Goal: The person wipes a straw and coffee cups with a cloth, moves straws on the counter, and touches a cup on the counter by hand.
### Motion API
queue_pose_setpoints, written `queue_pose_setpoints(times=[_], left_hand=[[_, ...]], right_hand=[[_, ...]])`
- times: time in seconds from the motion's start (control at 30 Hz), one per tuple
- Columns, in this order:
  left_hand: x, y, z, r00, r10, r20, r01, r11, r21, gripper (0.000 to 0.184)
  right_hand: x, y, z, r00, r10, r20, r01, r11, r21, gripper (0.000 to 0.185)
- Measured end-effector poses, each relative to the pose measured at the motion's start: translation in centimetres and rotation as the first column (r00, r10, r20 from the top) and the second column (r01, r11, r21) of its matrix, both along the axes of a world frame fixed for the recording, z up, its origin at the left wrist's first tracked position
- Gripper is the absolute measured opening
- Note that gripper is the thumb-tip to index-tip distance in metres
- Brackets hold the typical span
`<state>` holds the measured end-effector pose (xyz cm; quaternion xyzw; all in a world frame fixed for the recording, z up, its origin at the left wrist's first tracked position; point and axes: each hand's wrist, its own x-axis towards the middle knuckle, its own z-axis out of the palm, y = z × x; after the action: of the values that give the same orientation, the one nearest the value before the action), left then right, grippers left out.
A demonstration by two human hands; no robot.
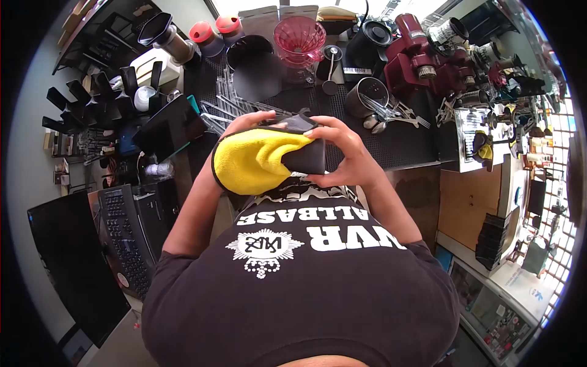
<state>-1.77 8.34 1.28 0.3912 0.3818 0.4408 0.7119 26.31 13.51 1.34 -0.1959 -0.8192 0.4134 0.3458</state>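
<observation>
A yellow cloth [247, 164] with a dark edge hangs over a dark object [307, 158] in front of my chest. My left hand [247, 127] is at the cloth's upper left, its fingers bent over the top edge and its palm hidden behind the cloth. On the right, my right hand [347, 151] grips the dark object, with the fingers on top near the cloth's edge and the thumb below. Only a smooth, dark side of the object shows; the cloth covers the rest.
Behind my hands, a black mat [397, 144] bears a pink dripper [299, 41], clear straws [229, 101] and a metal cup [367, 96] beside spoons. Dark red grinders [406, 61] stand at the right. At the left are a keyboard [125, 226] and a monitor [73, 263].
</observation>
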Motion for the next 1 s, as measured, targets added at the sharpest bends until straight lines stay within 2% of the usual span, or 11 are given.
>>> queue_pose_setpoints(times=[0.1, 0.13, 0.2, 0.27, 0.33, 0.5, 0.6, 0.63, 0.73, 0.83, 1.0], left_hand=[[-0.7, 0.1, 0.1, 0.482, 0.479, -0.733, 0.445, 0.587, 0.676, 0.066], [-1.5, -0.8, -3.0, 0.829, 0.153, -0.538, 0.069, 0.926, 0.370, 0.067], [-0.3, -0.7, -3.4, 0.955, 0.286, 0.083, -0.280, 0.956, -0.084, 0.072], [-1.4, -1.3, -4.5, 0.947, 0.037, -0.319, 0.068, 0.948, 0.311, 0.071], [-0.8, -1.2, -4.6, 0.655, 0.302, -0.693, 0.422, 0.615, 0.666, 0.061], [-0.7, -1.3, -5.7, 0.838, 0.206, -0.505, 0.136, 0.818, 0.559, 0.044], [-0.9, 0.2, -1.1, 0.310, 0.145, -0.939, 0.660, 0.678, 0.323, 0.050], [-1.1, 0.1, -2.8, 0.310, 0.147, -0.939, 0.660, 0.678, 0.324, 0.050], [-1.7, -0.6, -11.7, 0.975, 0.074, -0.210, 0.013, 0.921, 0.389, 0.045], [-1.4, 0.8, -8.2, 0.648, 0.482, -0.590, 0.394, 0.451, 0.801, 0.056], [-0.1, 1.0, -2.6, 0.661, 0.331, -0.674, 0.394, 0.611, 0.687, 0.051]], right_hand=[[-0.4, -0.4, -0.2, 0.999, 0.012, -0.041, -0.009, 0.998, 0.058, 0.083], [-0.5, -0.4, -0.1, 0.999, 0.022, -0.041, -0.020, 0.998, 0.056, 0.083], [-0.6, -0.4, 0.2, 0.997, -0.039, -0.074, 0.049, 0.989, 0.138, 0.085], [-0.8, -0.4, 0.0, 0.994, -0.052, -0.096, 0.057, 0.997, 0.043, 0.085], [-1.0, -0.5, 1.3, 0.998, -0.066, 0.012, 0.067, 0.997, -0.035, 0.085], [-1.6, -0.1, 0.5, 0.999, -0.019, 0.047, 0.016, 0.997, 0.077, 0.082], [-1.5, 0.1, 0.0, 1.000, -0.010, 0.025, 0.007, 0.992, 0.126, 0.082], [-1.5, 0.2, -0.4, 1.000, -0.019, 0.003, 0.018, 0.985, 0.170, 0.084], [-1.4, -0.5, -3.3, 0.958, -0.072, -0.277, 0.040, 0.992, -0.119, 0.089], [-1.3, -0.8, -2.6, 0.971, -0.130, -0.200, 0.109, 0.987, -0.115, 0.095], [-1.5, 0.3, -0.3, 0.997, -0.071, -0.006, 0.071, 0.997, 0.042, 0.086]])
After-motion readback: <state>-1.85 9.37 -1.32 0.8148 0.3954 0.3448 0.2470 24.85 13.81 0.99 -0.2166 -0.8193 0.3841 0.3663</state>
